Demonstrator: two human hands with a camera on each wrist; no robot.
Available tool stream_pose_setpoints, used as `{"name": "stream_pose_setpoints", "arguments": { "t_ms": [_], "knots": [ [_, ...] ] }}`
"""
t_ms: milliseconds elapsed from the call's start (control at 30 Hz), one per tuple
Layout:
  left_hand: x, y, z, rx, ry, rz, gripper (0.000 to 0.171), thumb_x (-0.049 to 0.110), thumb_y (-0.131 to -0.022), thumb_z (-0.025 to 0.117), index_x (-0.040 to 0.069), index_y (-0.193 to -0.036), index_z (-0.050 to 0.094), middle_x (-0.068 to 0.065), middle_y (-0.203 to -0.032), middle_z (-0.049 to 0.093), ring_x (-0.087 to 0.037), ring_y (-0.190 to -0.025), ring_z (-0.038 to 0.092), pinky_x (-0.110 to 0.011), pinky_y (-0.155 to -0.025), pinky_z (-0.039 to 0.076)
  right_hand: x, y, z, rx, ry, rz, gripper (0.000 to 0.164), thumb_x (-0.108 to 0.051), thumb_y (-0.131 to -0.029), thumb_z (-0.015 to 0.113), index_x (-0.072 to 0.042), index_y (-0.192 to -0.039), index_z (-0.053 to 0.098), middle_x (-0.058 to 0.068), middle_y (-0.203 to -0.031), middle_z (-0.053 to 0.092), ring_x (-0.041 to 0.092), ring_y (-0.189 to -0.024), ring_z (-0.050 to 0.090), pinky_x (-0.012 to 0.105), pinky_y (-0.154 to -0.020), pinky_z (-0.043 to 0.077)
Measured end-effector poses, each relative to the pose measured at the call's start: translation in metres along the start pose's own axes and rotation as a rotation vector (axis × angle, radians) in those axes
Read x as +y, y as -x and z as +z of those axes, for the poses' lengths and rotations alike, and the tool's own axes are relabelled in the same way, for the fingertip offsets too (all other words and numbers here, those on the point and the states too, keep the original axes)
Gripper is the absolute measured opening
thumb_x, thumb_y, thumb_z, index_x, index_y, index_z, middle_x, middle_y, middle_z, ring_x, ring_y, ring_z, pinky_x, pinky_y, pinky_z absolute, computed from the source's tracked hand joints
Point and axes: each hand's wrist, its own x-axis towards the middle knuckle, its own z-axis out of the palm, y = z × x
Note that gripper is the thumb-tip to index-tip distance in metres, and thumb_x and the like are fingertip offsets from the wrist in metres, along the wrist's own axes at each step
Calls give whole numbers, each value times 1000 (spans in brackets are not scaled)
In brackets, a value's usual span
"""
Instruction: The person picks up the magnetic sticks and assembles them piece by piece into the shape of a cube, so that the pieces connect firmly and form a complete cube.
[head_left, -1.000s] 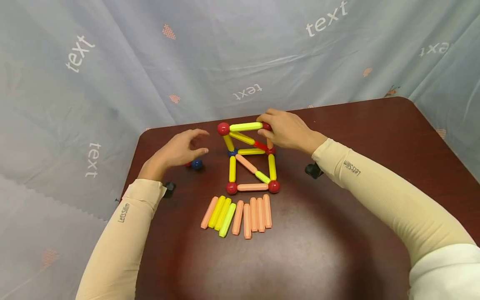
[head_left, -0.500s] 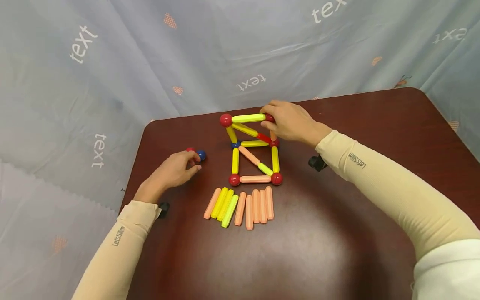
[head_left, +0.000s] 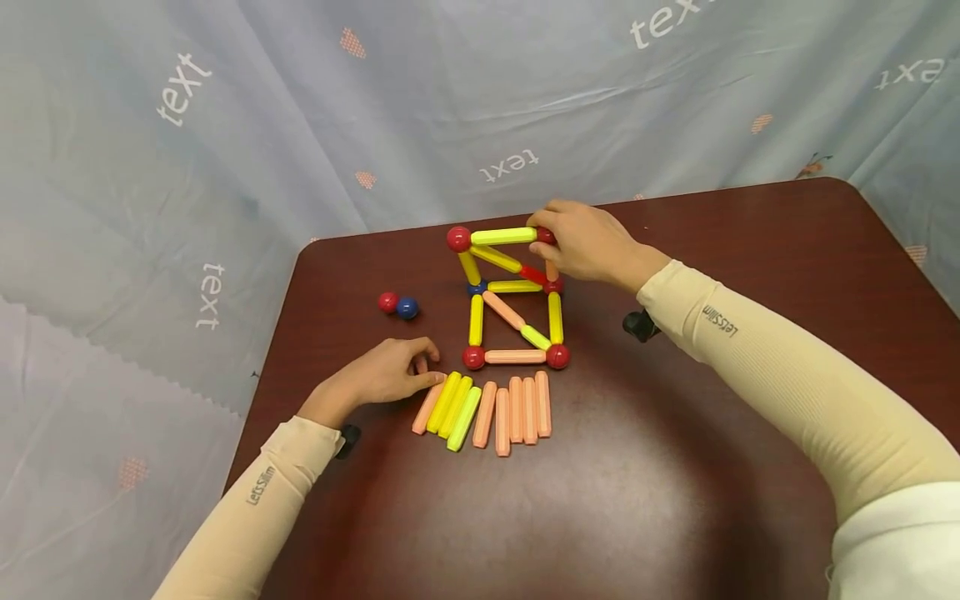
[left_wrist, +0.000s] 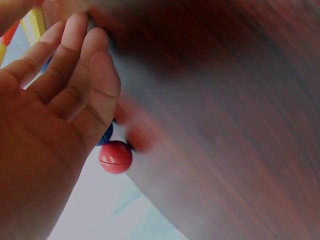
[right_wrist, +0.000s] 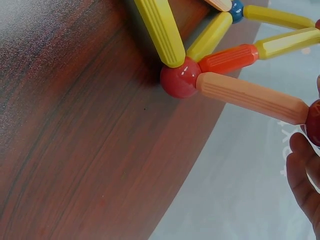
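A frame of sticks and balls (head_left: pixel 514 357) stands on the table, with a square base, diagonals and an upright back side. My right hand (head_left: pixel 588 242) grips the red ball (head_left: pixel 546 236) at its top right corner; the right wrist view shows fingertips around that red ball (right_wrist: pixel 314 122). A lime stick (head_left: pixel 504 236) joins it to another red ball (head_left: pixel 459 239). My left hand (head_left: pixel 390 371), fingers bent and holding nothing visible, hovers at the upper end of the leftmost orange stick (head_left: pixel 429 407) in a row. Whether the thumb touches that stick, I cannot tell.
Beside that stick lie two yellow sticks (head_left: pixel 450 403), a lime stick (head_left: pixel 464 419) and several orange sticks (head_left: pixel 516 408). A loose red ball (head_left: pixel 387 302) and a blue ball (head_left: pixel 407 307) touch each other on the left. A grey curtain (head_left: pixel 420 108) hangs behind the table (head_left: pixel 600 500).
My left hand first lowered to the loose blue ball, then moved away from it toward the stick row. The right hand keeps its grip on the top corner ball.
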Motion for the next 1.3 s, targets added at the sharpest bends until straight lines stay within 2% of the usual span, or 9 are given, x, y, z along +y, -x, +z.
{"name": "stream_pose_setpoints", "arguments": {
  "t_ms": [233,600,800,867,933,1100,1200,1300],
  "knots": [
    [10,1,0,-26,9,-21,31,30,-97,70,9,-119,63,-4,-87,63,-15,-70,55,-27,-64,48,-2,-1,-1,4,2,9,41,-38,-100,64,-11,-131,64,8,-120,62,24,-93,60,42,-83,57],
    [20,2,0,-93,11,-47,35,19,-94,70,8,-126,58,-3,-88,64,-15,-69,57,-26,-65,49,-3,-1,1,0,5,8,42,-38,-101,64,-11,-133,64,9,-123,63,24,-95,60,42,-84,57],
    [20,4,-7,-94,2,-50,32,16,-96,66,7,-125,58,-5,-94,64,-16,-76,59,-29,-72,51,-3,0,3,-2,3,4,42,-37,-101,64,-11,-133,64,8,-122,63,23,-94,61,41,-83,57],
    [20,7,-13,-64,23,-42,32,17,-97,66,6,-126,58,-5,-97,65,-16,-80,61,-30,-76,53,-3,1,3,-3,5,2,42,-37,-100,64,-11,-133,64,9,-122,63,24,-94,61,42,-83,58],
    [22,10,-22,1,61,-19,31,17,-99,65,5,-126,59,-5,-99,66,-17,-83,62,-32,-79,54,-3,1,3,-3,9,0,42,-37,-100,64,-11,-133,64,9,-123,64,24,-94,61,42,-84,58],
    [36,13,-42,246,193,62,29,16,-100,65,7,-127,59,-7,-105,63,-22,-92,63,-37,-83,55,-3,1,3,3,13,-3,43,-37,-100,65,-11,-133,64,9,-123,64,24,-95,62,43,-86,58],
    [49,12,-45,346,268,121,32,14,-99,66,8,-129,57,-8,-109,61,-24,-98,65,-38,-86,57,-2,1,4,3,11,-6,42,-37,-100,64,-10,-133,64,10,-124,64,24,-96,63,43,-86,58],
    [58,9,-42,385,300,173,34,11,-98,67,6,-130,57,-9,-110,60,-24,-101,67,-39,-91,58,-2,0,4,-4,9,-8,42,-37,-101,64,-10,-133,64,10,-124,64,24,-97,63,43,-86,58]
  ]
}}
